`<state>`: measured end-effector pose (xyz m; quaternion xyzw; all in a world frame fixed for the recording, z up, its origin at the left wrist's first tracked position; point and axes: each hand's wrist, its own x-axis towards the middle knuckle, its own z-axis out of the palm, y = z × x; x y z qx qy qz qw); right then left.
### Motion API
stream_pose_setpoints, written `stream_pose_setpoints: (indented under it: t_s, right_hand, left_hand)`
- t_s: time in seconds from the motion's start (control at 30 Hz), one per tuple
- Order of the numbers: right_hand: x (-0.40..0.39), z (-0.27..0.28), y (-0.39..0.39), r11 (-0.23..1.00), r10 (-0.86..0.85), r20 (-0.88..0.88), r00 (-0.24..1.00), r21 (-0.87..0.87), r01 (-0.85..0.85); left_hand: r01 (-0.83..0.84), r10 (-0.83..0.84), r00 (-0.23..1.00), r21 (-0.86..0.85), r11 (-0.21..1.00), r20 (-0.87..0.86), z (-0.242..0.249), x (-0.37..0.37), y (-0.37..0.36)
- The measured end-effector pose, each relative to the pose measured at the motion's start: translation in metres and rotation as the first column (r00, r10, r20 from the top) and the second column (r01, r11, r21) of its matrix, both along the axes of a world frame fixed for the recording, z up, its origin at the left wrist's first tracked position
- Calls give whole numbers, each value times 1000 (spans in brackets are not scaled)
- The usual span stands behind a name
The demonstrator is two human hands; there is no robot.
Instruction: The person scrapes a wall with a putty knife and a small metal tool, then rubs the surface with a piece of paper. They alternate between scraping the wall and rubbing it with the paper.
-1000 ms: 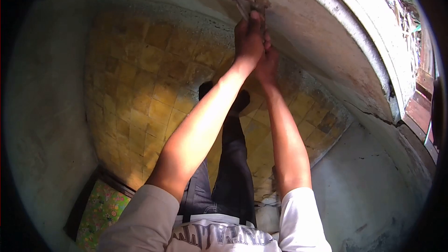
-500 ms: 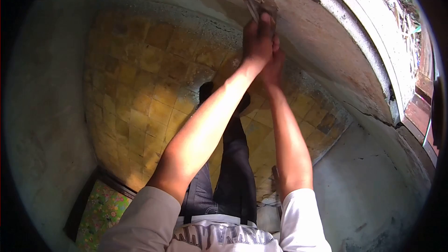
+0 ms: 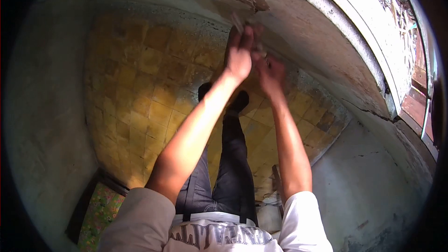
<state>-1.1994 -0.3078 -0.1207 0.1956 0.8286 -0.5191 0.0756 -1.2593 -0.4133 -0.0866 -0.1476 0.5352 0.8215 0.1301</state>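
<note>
My left hand point(image 3: 239, 58) is closed round a thin, pale, flat strip point(image 3: 237, 21) whose tip sticks up past the fingers. Its kind is too blurred to tell. To the right and slightly lower, my right hand point(image 3: 272, 75) is curled and smeared by motion. A small blurred shape shows at its fingers, but I cannot make out what it is. Both hands are in front of the low plastered wall point(image 3: 322, 42), apart from its surface. Just beyond them is a patch of broken plaster point(image 3: 261, 3) with a dark crack running up from it.
Worn yellow tiles point(image 3: 135, 88) cover the floor, where my feet point(image 3: 239, 101) stand. A grey wall point(image 3: 42, 112) rises on the left. A flower-patterned green item point(image 3: 100, 210) lies at lower left. The bright sill point(image 3: 347, 11) curves along the upper right.
Both hands have drawn back from the cracked plaster, toward me. The left has shifted left and the right has come down, so they stand farther apart.
</note>
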Motion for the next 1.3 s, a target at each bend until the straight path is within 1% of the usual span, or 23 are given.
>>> stream_pose_setpoints:
  t_s: [0.03, 0.07, 0.1, 0.13, 0.2, 0.23, 0.33, 0.37, 0.47, 0.57, 0.6, 0.67, 0.77, 0.8, 0.87, 0.93, 0.97, 1.07, 1.1, 1.17, 1.2, 1.3]
  right_hand:
    - [7, 7, -5, 993, -79, -23, 997, -84, 77]
    - [16, 13, -10, 974, -159, -32, 987, -171, 151]
    - [23, 18, -13, 942, -239, -32, 971, -252, 223]
    - [23, 30, -15, 891, -317, 1, 948, -342, 299]
    - [14, 64, -20, 747, -462, 91, 882, -495, 443]
    - [11, 69, -23, 761, -465, 70, 883, -478, 438]
    - [9, 66, -27, 835, -342, 34, 939, -446, 321]
    - [10, 61, -27, 827, -328, 17, 944, -479, 296]
    - [12, 69, -21, 759, -272, 71, 960, -597, 260]
    - [14, 77, -14, 722, -213, 122, 969, -649, 240]
    - [15, 79, -13, 725, -198, 107, 974, -654, 219]
    - [18, 80, -10, 729, -167, 79, 983, -662, 177]
    - [21, 77, -4, 758, -114, 74, 991, -638, 135]
    - [21, 77, -2, 768, -97, 78, 992, -628, 124]
    - [23, 72, 0, 785, -116, 85, 990, -602, 144]
    - [24, 71, -1, 793, -164, 109, 980, -577, 197]
    - [23, 71, -5, 790, -203, 125, 971, -565, 238]
    - [27, 68, -11, 753, -287, 178, 941, -566, 337]
    - [30, 67, -12, 733, -310, 211, 927, -568, 375]
    - [38, 60, -13, 690, -344, 260, 902, -582, 431]
    - [39, 62, -13, 696, -331, 258, 907, -583, 420]
    - [39, 66, -10, 715, -293, 265, 918, -576, 395]
  left_hand:
    - [-11, -62, 972, -305, 952, -226, -21, 6, -7]
    - [-89, -185, 896, -573, 815, -403, -39, 13, -15]
    - [39, -137, 965, -394, 918, -223, -22, 21, -20]
    - [172, -264, 951, -439, 882, -159, -13, 24, -31]
    - [432, -503, 864, -492, 756, -15, -3, 30, -48]
    - [425, -505, 853, -383, 820, -134, 0, 37, -49]
    - [483, -513, 849, -207, 851, -128, 7, 52, -46]
    - [469, -509, 846, -234, 852, -160, 8, 54, -47]
    - [451, -490, 866, -272, 850, -96, 11, 62, -56]
    - [505, -505, 863, 15, 863, -13, 20, 55, -68]
    - [468, -468, 884, 50, 882, -17, 21, 53, -70]
    - [457, -457, 884, -19, 889, -98, 21, 49, -70]
    - [500, -502, 865, -52, 864, -17, 24, 44, -73]
    - [530, -533, 846, -95, 842, -8, 22, 43, -75]
    - [587, -594, 805, -178, 790, 16, 18, 42, -78]
    - [575, -567, 817, -80, 814, 106, 25, 50, -67]
    - [546, -542, 837, -93, 832, 73, 24, 53, -63]
    - [615, -618, 785, -157, 773, 35, 29, 50, -63]
    - [619, -643, 766, -273, 736, 2, 36, 46, -62]
    - [614, -679, 734, -415, 672, -14, 35, 40, -63]
    - [604, -698, 716, -485, 633, -19, 34, 37, -64]
    - [494, -574, 811, -393, 775, -111, 32, 44, -66]
